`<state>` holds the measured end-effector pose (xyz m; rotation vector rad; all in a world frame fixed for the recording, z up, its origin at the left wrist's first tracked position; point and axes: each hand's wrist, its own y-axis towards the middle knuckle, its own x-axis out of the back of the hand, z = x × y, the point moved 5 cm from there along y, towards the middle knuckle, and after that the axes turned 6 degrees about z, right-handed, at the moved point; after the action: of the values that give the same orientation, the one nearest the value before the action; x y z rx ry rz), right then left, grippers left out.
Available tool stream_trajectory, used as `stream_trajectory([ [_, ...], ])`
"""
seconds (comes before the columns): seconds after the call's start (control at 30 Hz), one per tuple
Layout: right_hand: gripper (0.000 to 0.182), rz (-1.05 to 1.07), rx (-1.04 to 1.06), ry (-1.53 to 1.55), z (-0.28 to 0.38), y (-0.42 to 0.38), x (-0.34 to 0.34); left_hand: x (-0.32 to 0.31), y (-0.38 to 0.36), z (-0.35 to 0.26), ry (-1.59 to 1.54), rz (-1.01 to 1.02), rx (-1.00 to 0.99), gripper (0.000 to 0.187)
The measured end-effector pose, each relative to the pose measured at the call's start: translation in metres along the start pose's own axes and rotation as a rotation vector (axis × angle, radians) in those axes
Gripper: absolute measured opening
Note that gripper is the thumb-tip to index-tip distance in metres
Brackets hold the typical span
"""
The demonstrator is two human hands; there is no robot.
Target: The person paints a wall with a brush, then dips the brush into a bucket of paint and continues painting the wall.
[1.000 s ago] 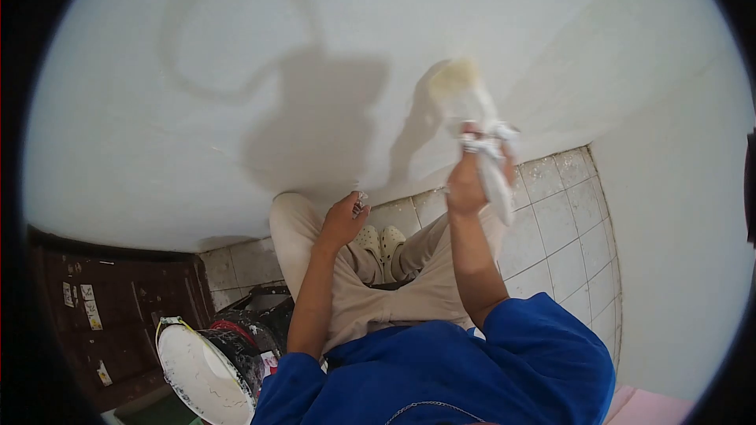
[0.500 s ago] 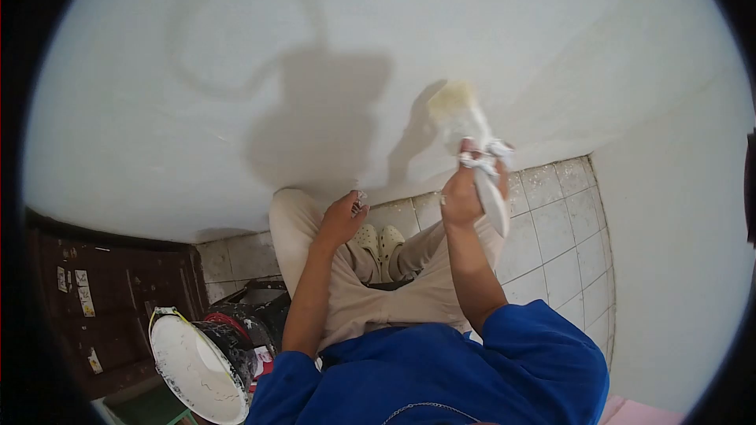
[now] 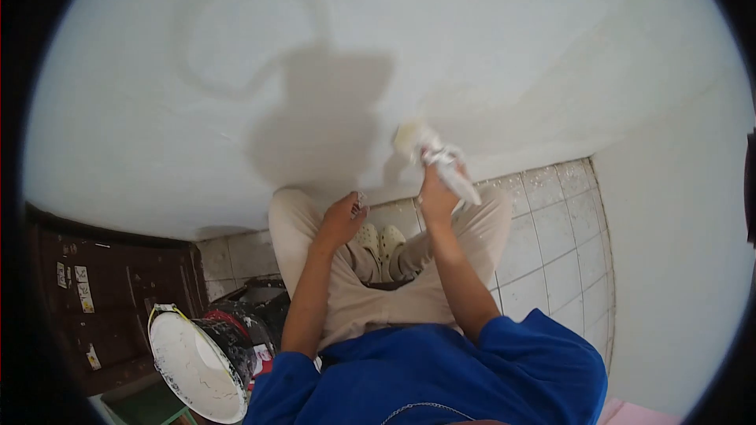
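Note:
My right hand (image 3: 442, 189) is wrapped around the white handle of a paintbrush (image 3: 411, 137), with white paint on the fingers. The pale yellowish bristles are at the white wall (image 3: 488, 55), low down, just above the floor; blur hides how firmly they touch. My left hand (image 3: 342, 219) rests by my left knee (image 3: 291, 212), fingers curled in and marked with white paint. Whether anything is inside those fingers I cannot make out.
A paint-splashed bucket (image 3: 193, 366), white inside, leans at my lower left beside a dark brown door (image 3: 118, 299). Tiled floor (image 3: 551, 228) runs along the wall to a corner at right. My cream clogs (image 3: 379, 248) stand close to the wall.
My right hand and the brush have moved down and to the left along the wall, and the brush now tilts further left. My left hand has stayed by the knee.

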<state>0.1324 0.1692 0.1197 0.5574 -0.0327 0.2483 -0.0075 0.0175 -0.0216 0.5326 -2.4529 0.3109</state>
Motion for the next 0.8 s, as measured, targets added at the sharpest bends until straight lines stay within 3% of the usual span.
stream_trajectory([
  [0.03, 0.009, -0.008, 0.079, -0.119, 0.042, 0.022, 0.007, 0.003, 0.005, -0.005, -0.008, 0.044, 0.017, 0.032],
  [0.13, 0.012, -0.222, 0.425, 0.129, 0.084, 0.046, 0.018, 0.003, 0.013, -0.007, -0.033, 0.060, 0.005, 0.032],
  [0.17, 0.008, -0.152, 0.355, -0.005, 0.094, 0.046, 0.018, 0.003, 0.016, -0.006, -0.044, 0.044, -0.009, 0.031],
  [0.27, 0.012, -0.028, 0.310, -0.273, 0.005, 0.011, -0.013, 0.003, 0.016, -0.009, -0.003, 0.024, -0.013, 0.030],
  [0.33, 0.013, 0.046, 0.232, -0.236, -0.049, -0.032, -0.020, 0.003, 0.012, -0.006, -0.021, 0.048, 0.029, 0.032],
  [0.43, 0.008, 0.044, -0.090, -0.005, -0.168, -0.116, -0.015, 0.003, 0.007, -0.001, -0.027, 0.039, 0.036, 0.034],
  [0.53, 0.009, 0.121, -0.121, -0.008, -0.075, -0.048, -0.007, 0.011, 0.006, -0.006, 0.009, 0.026, 0.024, 0.031],
  [0.6, 0.012, -0.037, -0.094, 0.003, -0.005, 0.003, 0.002, 0.004, 0.000, -0.007, 0.001, 0.035, 0.030, 0.030],
  [0.67, 0.010, -0.144, 0.119, 0.019, 0.067, 0.032, 0.021, 0.002, 0.008, -0.002, -0.020, 0.026, 0.011, 0.029],
  [0.8, 0.008, -0.221, 0.345, -0.046, 0.072, 0.036, 0.021, 0.002, 0.014, -0.002, -0.012, 0.053, 0.017, 0.028],
])
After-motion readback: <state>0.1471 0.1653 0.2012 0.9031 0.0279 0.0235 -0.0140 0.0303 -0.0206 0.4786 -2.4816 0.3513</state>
